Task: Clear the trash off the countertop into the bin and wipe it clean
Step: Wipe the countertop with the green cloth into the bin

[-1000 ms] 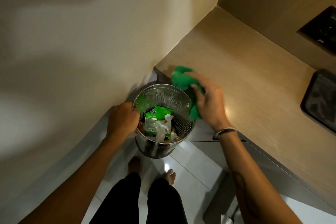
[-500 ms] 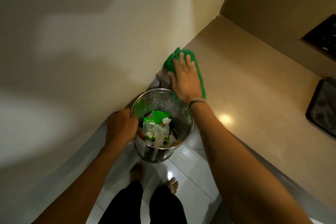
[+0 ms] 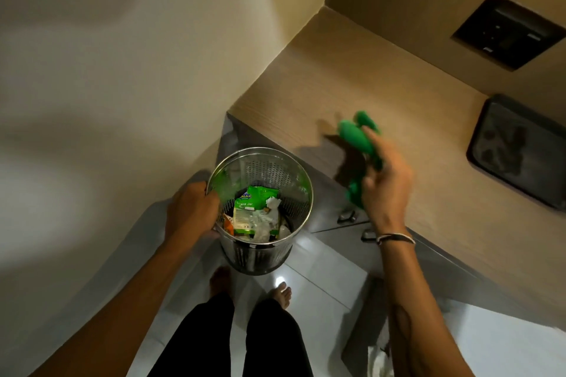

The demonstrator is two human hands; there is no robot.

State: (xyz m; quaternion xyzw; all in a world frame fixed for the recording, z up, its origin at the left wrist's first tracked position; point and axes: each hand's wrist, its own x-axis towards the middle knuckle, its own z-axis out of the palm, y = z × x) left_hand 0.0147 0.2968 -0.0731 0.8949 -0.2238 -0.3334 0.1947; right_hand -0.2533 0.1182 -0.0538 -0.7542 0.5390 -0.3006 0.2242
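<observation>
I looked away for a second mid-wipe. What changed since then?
The right hand lifted the green cloth off the counter's left corner and swung it right, above the surface. The left hand still grips the bin's rim; the trash inside is unchanged.

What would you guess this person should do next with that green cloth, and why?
Probably bring the green cloth back down onto the countertop for another wipe. The right hand holds it lifted off the wood, while the left hand holds the bin at the counter's edge, with wrappers already inside.
</observation>
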